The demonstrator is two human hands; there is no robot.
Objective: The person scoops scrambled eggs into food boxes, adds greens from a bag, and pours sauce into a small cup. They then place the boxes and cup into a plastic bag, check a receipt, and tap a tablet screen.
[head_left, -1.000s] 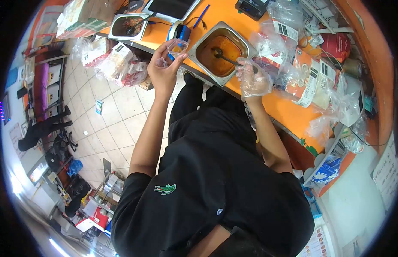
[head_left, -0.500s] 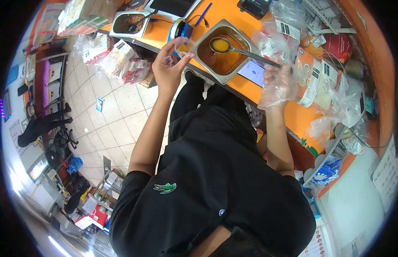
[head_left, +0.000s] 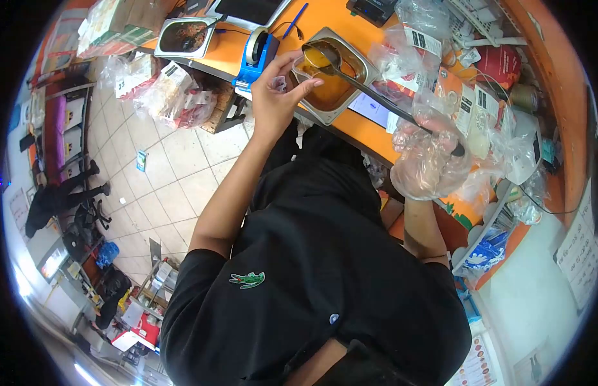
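Note:
My left hand (head_left: 280, 96) is bare, thumb and fingers closed around a small clear plastic cup (head_left: 298, 72) at the near-left side of a metal pan. My right hand (head_left: 431, 151), in a loose clear plastic glove, grips the dark handle of a ladle (head_left: 376, 96). The ladle's bowl is tipped over the cup, with yellow-orange liquid in it. Beneath both, the rectangular metal pan (head_left: 363, 58) holds brownish-orange liquid and stands on the orange table (head_left: 238, 44). Ladle and cup hide part of the liquid.
Left of the pan are a blue tape dispenser (head_left: 255, 58) and a metal container (head_left: 162, 48) of reddish chopped food. A lit phone (head_left: 374, 109) lies by the pan. Plastic-wrapped packages (head_left: 418, 55) crowd the right. Bagged goods (head_left: 170, 96) hang at left; a dark-clothed person (head_left: 51, 199) is beyond.
My left hand has brought the cup rightward to the pan. The ladle has risen from over the pan and tipped toward the cup, as my right hand moved down and right.

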